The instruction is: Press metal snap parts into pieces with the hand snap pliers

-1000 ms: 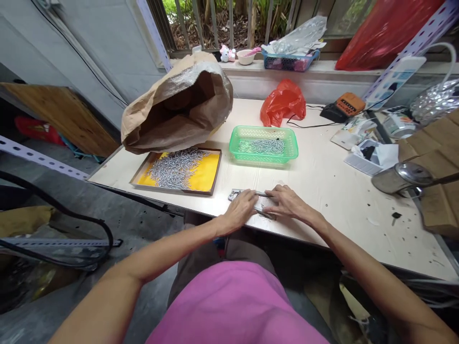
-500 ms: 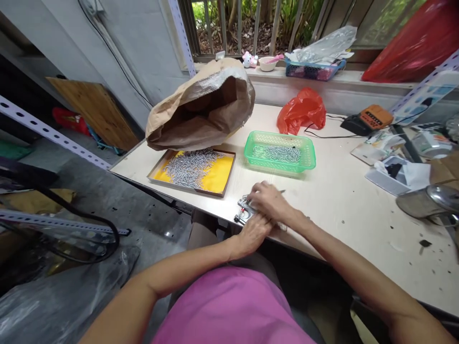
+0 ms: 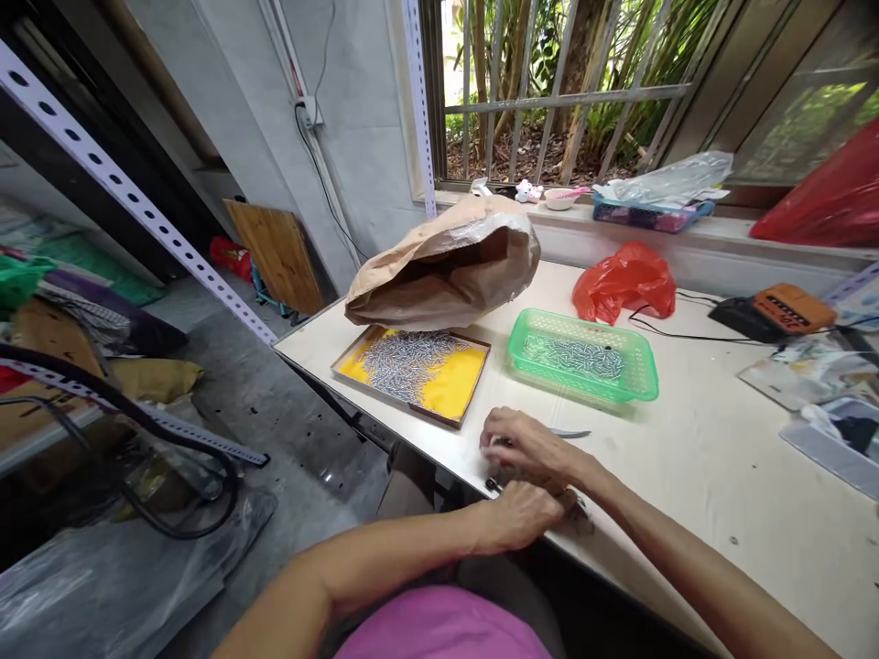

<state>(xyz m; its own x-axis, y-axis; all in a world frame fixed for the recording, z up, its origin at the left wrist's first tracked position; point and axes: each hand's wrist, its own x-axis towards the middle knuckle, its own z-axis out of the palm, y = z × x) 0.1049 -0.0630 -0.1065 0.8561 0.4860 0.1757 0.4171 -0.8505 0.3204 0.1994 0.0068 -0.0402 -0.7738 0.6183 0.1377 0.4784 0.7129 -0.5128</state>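
At the table's front edge my left hand has its fingers curled, close to a small metal tool whose black end shows beside it. Just beyond, my right hand is bent over the same spot and smeared by motion; what lies under it is hidden. A thin curved metal piece lies beyond the right wrist. Left of the hands, a shallow tray with a yellow bottom holds many small metal pins. A green plastic basket behind the hands holds more such pins.
An open brown paper bag leans over the tray's back edge. Behind the basket are a red plastic bag and an orange and black charger with a cable. A grey box stands at the right. A perforated metal post rises at the left.
The view has shifted, so the table and objects sit lower and farther right. The metal tool between my hands is now more covered, and the curved metal piece shows more fully.
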